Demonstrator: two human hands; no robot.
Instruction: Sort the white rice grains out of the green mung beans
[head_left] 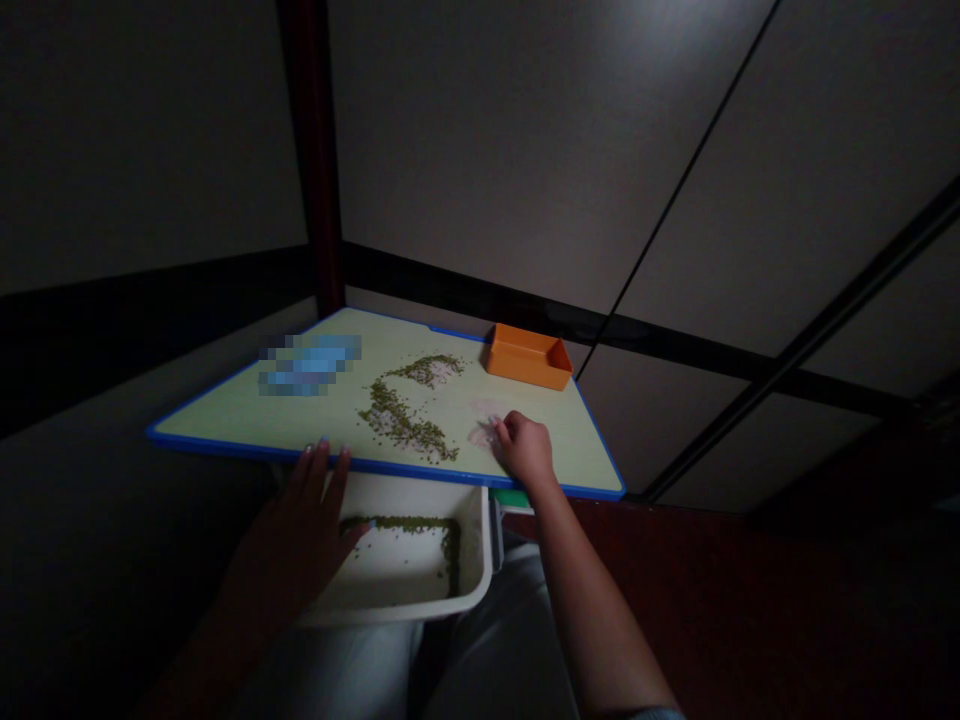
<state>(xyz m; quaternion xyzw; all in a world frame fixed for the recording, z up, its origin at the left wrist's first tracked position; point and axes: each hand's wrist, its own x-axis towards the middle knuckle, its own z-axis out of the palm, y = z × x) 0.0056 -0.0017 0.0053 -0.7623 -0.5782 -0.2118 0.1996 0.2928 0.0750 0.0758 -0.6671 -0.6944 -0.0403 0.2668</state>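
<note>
Green grains (405, 425) lie left of the right hand's (526, 450) curled fingers; whether these pinch anything, I cannot tell. The left hand's (296, 520) fingers spread at the blue-edged tabletop (240, 418), partly hiding a white tray (474, 555) below. Beyond them, a pixelated blue patch (311, 364) is unreadable; beyond the right fingers, an orange box (529, 370) and dim panels (525, 150).

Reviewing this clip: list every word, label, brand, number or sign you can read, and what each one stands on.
None: no text can be read anywhere in this picture.
Blue patch at the left of the tabletop: pixelated, so any print there cannot be made out.
Orange box and white tub: no lettering shows on the sides in view.
</note>
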